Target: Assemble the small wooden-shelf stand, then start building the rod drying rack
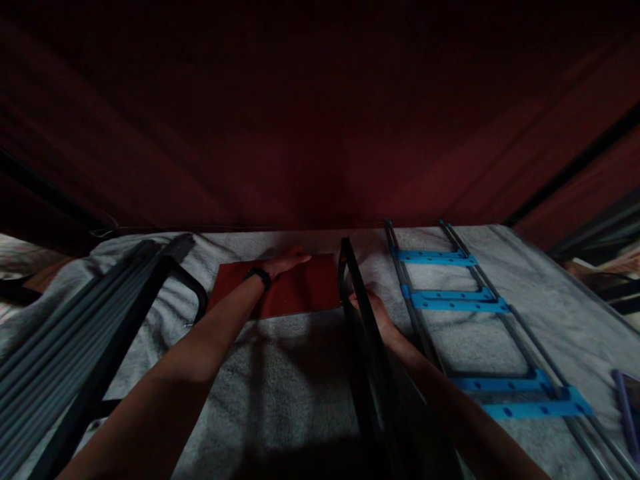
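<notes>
A flat reddish-brown board (313, 287) lies across the grey blanket, between two black metal frames. My left hand (287, 260), with a dark band on its wrist, is at the board's far edge; its thumb points right and its fingers curl over that edge. The black tubular frame on the right (365, 293) stands upright against the board's right end. Around its bar is my right hand (373, 310), closed, with the fingertips showing through the frame. The black frame on the left (150, 287) touches or nearly touches the board's left end, partly behind my left forearm.
Several grey tubes (95, 313) lie bundled at the left. On the right, grey rods joined by blue brackets (457, 301) form a ladder-like rack on the blanket (300, 373). A phone-like object with a purple edge (625, 407) is at the far right. Dark red fabric (320, 167) hangs behind.
</notes>
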Demonstrator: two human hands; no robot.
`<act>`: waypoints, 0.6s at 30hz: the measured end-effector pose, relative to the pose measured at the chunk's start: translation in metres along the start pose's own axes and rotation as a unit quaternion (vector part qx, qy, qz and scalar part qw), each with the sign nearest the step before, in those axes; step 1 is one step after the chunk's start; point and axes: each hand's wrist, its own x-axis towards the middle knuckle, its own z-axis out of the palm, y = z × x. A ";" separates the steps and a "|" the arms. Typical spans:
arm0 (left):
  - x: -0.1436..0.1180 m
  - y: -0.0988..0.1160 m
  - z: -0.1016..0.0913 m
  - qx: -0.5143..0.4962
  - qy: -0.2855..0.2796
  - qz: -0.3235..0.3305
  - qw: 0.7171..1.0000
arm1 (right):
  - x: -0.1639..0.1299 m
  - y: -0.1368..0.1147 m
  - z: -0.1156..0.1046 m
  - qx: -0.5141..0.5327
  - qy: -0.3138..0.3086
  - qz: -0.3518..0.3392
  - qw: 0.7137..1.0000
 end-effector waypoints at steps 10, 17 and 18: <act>0.003 -0.003 -0.001 -0.011 -0.017 -0.002 1.000 | 0.002 0.004 -0.001 -0.028 -0.017 -0.010 0.999; -0.004 0.005 -0.006 0.000 -0.012 -0.011 1.000 | 0.004 0.009 0.001 -0.038 -0.008 -0.028 0.999; -0.006 0.006 -0.006 -0.003 -0.013 -0.013 1.000 | 0.004 0.010 0.002 -0.040 -0.007 -0.030 0.999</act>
